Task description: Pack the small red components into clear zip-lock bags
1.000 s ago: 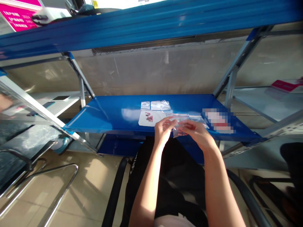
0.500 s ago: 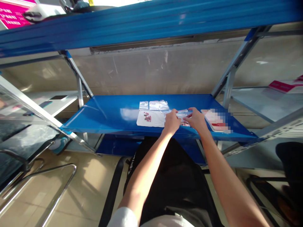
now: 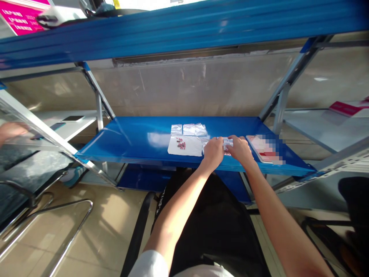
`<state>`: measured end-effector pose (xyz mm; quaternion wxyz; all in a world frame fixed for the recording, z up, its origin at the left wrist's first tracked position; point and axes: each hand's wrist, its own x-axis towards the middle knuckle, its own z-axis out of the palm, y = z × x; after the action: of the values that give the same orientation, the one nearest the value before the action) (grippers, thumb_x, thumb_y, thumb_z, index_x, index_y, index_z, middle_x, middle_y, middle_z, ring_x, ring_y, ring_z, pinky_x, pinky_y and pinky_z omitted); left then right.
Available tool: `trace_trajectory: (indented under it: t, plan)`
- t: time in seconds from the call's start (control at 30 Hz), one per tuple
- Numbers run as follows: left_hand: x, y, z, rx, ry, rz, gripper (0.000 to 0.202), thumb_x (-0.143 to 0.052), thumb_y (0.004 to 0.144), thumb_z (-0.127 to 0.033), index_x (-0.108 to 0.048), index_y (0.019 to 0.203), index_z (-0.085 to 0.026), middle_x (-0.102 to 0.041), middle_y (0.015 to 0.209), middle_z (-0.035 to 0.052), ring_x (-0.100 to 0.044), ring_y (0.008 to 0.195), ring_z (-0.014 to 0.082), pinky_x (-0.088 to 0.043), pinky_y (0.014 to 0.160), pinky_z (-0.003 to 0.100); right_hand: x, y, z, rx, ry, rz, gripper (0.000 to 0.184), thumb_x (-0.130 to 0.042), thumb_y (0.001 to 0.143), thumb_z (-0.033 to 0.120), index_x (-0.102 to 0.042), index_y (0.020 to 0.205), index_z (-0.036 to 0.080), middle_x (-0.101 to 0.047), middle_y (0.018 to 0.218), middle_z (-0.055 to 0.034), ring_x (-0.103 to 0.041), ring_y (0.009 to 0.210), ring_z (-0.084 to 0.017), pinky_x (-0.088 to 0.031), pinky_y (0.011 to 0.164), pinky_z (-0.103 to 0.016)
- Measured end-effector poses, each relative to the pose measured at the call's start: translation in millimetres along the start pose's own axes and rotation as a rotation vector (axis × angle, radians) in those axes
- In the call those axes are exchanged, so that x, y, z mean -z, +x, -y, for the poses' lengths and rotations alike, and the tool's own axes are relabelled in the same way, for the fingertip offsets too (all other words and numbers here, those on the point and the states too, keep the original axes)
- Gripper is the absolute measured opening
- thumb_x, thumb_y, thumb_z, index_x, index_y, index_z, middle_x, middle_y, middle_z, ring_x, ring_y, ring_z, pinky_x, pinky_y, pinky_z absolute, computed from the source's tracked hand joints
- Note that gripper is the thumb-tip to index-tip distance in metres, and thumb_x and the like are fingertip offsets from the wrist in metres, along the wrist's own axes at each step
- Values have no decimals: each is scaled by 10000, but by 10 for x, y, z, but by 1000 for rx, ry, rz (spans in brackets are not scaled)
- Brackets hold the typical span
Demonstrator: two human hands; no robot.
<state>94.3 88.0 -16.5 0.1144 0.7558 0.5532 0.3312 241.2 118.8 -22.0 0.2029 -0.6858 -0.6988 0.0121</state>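
Observation:
A small clear plastic bag [image 3: 227, 142] with reddish bits near its lower part is pinched between my two hands, close to the front edge of the blue shelf. My left hand [image 3: 213, 151] has its fingers closed on the bag's left side. On the right side, my right hand [image 3: 240, 147] grips it with bent fingers. Left of my hands lies a white sheet [image 3: 188, 149] bearing several small red and dark pieces [image 3: 181, 144]. Behind the sheet, more clear bags [image 3: 193, 129] lie flat.
A pale and red flat item [image 3: 259, 148], partly pixelated, lies right of my hands on the blue shelf [image 3: 135, 134]. A blue beam [image 3: 184, 29] crosses above. Metal posts stand at both sides. At far left another person's hand [image 3: 11, 131] shows near phone-like items on a white shelf.
My hands have closed in on the bag, the left one shifting slightly right and their fingers tightening at its upper edge. Another person's hand has come further into view at far left.

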Motion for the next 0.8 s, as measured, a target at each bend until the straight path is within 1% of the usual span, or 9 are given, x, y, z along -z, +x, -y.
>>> trace_trajectory:
  t: [0.07,0.17,0.23,0.33,0.4,0.47,0.57,0.67,0.8]
  plan:
    - [0,-11,10,-2,45,2,192,-514,1017,-187,-664,1136,-200,-692,1093,105,-663,1027,257,-523,873,343,-14,34,-22,25,-4,-10,449,-589,921,223,-683,1352,136,-697,1139,-211,-696,981,-300,-504,887,-365]
    - [43,-37,26,-10,85,4,219,-501,1023,-181,-672,1157,-205,-689,1114,117,-654,1059,261,-517,872,338,-28,127,0,80,10,-43,385,-572,908,181,-736,1253,128,-735,1038,-186,-689,1051,-310,-506,912,-359]
    - [121,-45,64,-3,88,-4,227,-505,1025,-188,-675,1173,-213,-689,1131,114,-650,1066,254,-515,879,334,-38,226,67,117,41,-63,345,-572,903,183,-755,1190,128,-757,1001,-165,-685,1079,-309,-506,934,-359]
    - [308,6,220,53,111,-25,242,-507,1026,-202,-685,1188,-219,-695,1147,109,-651,1075,245,-514,891,329,-63,434,240,137,110,-50,309,-564,923,220,-762,1144,137,-777,1005,-136,-707,999,-276,-513,931,-346]
    - [450,94,388,128,156,-38,253,-510,1019,-192,-703,1182,-209,-694,1188,120,-644,1124,250,-513,908,328,-92,597,386,111,150,-7,294,-566,939,257,-768,1127,156,-783,1007,-120,-713,938,-255,-522,893,-329]
    - [568,214,567,192,193,-28,256,-530,1009,-189,-718,1184,-196,-687,1243,134,-630,1181,259,-510,943,341,-134,757,534,54,160,50,272,-590,939,293,-782,1089,172,-783,1006,-118,-714,919,-252,-528,852,-320]
    - [656,408,754,221,237,12,254,-564,1001,-200,-732,1192,-191,-675,1301,132,-610,1237,262,-497,999,350,-218,942,719,-36,157,140,256,-665,917,356,-794,1042,174,-774,1007,-134,-720,912,-257,-539,810,-314]
    - [646,566,793,224,273,60,223,-621,984,-241,-748,1161,-194,-655,1342,128,-567,1294,282,-491,1020,355,-311,1032,829,-107,177,190,260,-729,892,387,-788,1021,170,-767,985,-143,-732,898,-262,-557,775,-316]
    - [589,673,750,256,279,124,185,-626,964,-207,-763,1087,-198,-663,1309,125,-542,1301,292,-490,1020,358,-423,1073,859,-163,173,219,189,-792,836,290,-781,979,167,-769,1002,-150,-745,926,-277,-581,798,-339]
